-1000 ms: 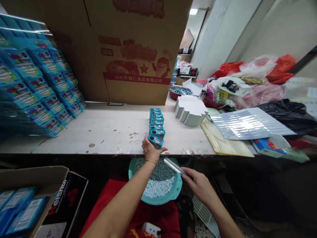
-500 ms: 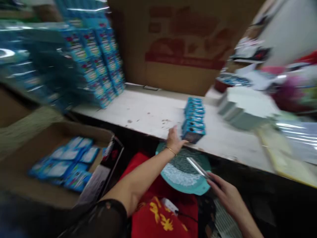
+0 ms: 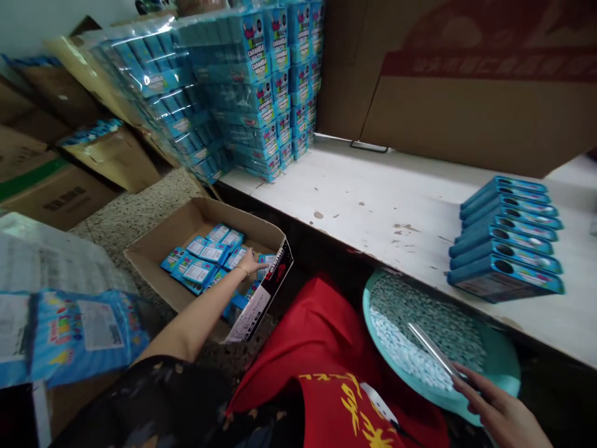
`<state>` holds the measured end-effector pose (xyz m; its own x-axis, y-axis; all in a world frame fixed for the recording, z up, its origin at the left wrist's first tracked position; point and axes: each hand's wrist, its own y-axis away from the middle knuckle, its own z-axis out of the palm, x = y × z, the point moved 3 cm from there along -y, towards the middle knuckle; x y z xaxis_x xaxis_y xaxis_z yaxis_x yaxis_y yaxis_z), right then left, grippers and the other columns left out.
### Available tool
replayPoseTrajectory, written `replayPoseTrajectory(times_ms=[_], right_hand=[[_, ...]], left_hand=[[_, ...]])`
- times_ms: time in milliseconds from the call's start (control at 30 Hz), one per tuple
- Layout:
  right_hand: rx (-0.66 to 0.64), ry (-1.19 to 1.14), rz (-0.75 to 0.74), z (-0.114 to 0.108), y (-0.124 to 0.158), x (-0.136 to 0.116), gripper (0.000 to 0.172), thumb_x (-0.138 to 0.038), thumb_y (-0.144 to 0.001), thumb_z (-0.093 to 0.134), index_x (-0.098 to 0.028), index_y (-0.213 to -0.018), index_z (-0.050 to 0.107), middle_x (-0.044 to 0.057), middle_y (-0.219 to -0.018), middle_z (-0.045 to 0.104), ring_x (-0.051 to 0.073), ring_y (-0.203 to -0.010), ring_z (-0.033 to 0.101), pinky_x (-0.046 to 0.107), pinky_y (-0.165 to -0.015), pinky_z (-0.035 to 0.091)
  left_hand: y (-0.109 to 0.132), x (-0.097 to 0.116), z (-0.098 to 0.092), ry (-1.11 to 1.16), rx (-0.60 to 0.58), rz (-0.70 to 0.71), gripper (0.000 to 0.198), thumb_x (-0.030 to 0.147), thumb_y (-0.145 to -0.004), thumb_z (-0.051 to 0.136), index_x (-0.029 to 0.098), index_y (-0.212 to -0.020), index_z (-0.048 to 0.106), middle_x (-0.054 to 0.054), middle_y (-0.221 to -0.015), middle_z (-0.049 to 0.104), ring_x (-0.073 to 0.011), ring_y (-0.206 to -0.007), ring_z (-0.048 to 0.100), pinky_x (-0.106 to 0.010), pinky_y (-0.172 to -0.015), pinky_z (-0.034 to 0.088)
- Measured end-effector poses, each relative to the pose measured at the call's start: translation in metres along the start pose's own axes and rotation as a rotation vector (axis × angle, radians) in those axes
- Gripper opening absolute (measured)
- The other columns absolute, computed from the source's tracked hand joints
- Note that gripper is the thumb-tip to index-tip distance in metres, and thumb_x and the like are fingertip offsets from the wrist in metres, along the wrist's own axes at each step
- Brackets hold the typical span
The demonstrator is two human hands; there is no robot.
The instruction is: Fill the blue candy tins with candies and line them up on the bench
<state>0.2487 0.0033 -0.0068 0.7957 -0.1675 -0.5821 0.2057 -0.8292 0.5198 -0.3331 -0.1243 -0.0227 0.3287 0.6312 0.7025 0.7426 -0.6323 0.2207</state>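
Observation:
My left hand (image 3: 249,264) reaches into an open cardboard box (image 3: 205,218), its fingers extended over loose blue packets (image 3: 200,261). My right hand (image 3: 499,407) is low at the right, gripping a clear plastic tube (image 3: 431,348) above a teal basin (image 3: 494,367). The basin holds white and grey-green candies (image 3: 420,323). Several blue candy tins (image 3: 506,239) lie in a slanted row on the white table (image 3: 354,193), away from both hands.
Shrink-wrapped stacks of blue boxes (image 3: 261,93) stand at the table's back left, beside a large brown carton (image 3: 480,93). A red cloth (image 3: 336,354) lies below the table edge. A blue printed bag (image 3: 79,333) and more cartons (image 3: 56,186) sit at the left.
My left hand has left the front tin on the table and moved into the cardboard box at the left. The view has swung left, and the right hand still grips the tube.

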Motion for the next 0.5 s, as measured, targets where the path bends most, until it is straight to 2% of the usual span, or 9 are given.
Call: replayPoseTrajectory(times_ms=[100,200,267,367,433,500], right_hand=[[-0.003,-0.05,-0.003,0.004,0.001,-0.018,0.064,-0.06,-0.056,0.057,-0.019,-0.105,0.061,0.004,-0.069,0.065,0.022,-0.056,0.059,0.03,-0.048,0.048],[0.013,-0.058,-0.033,0.004,0.006,-0.03,0.061,-0.058,-0.057,0.059,-0.02,-0.104,0.062,0.003,-0.068,0.065,0.021,-0.055,0.058,0.03,-0.05,0.048],[0.013,-0.062,-0.023,0.003,0.007,-0.03,0.061,-0.058,-0.056,0.059,-0.02,-0.104,0.062,0.003,-0.067,0.065,0.021,-0.054,0.058,0.03,-0.05,0.048],[0.005,-0.072,-0.019,0.003,0.004,-0.02,0.059,-0.059,-0.054,0.059,-0.021,-0.099,0.064,0.003,-0.065,0.065,0.021,-0.051,0.057,0.031,-0.05,0.049],[-0.001,-0.071,-0.026,0.003,-0.001,-0.01,0.055,-0.059,-0.054,0.059,-0.022,-0.095,0.066,0.003,-0.067,0.066,0.022,-0.05,0.057,0.033,-0.052,0.05],[-0.004,-0.058,-0.057,0.004,-0.005,-0.002,0.052,-0.059,-0.056,0.058,-0.023,-0.093,0.067,0.003,-0.068,0.067,0.021,-0.049,0.058,0.033,-0.053,0.051]], left_hand=[[0.001,-0.007,0.034,0.046,-0.055,-0.06,0.055,0.02,-0.039,0.077,0.008,-0.088,0.053,-0.011,-0.083,0.062,-0.0258,-0.089,0.056,-0.034,-0.077,0.043],[0.006,-0.004,0.042,0.109,-0.097,-0.078,0.039,0.02,-0.045,0.075,0.01,-0.078,0.056,-0.01,-0.073,0.063,-0.0266,-0.082,0.059,-0.034,-0.072,0.045],[0.011,0.001,0.031,0.171,-0.088,-0.055,0.038,0.02,-0.049,0.072,0.01,-0.082,0.056,-0.01,-0.075,0.064,-0.0255,-0.08,0.06,-0.035,-0.072,0.046],[0.025,0.016,-0.003,0.267,-0.001,0.031,0.054,0.024,-0.056,0.069,0.014,-0.105,0.048,-0.008,-0.098,0.063,-0.0205,-0.089,0.059,-0.034,-0.079,0.046],[0.041,0.034,-0.029,0.4,0.039,0.13,0.06,0.028,-0.06,0.068,0.017,-0.112,0.041,-0.007,-0.107,0.06,-0.0184,-0.093,0.058,-0.034,-0.083,0.046],[0.062,0.058,-0.047,0.595,0.004,0.239,0.059,0.029,-0.06,0.068,0.018,-0.112,0.042,-0.006,-0.106,0.06,-0.0194,-0.093,0.059,-0.037,-0.084,0.047]])
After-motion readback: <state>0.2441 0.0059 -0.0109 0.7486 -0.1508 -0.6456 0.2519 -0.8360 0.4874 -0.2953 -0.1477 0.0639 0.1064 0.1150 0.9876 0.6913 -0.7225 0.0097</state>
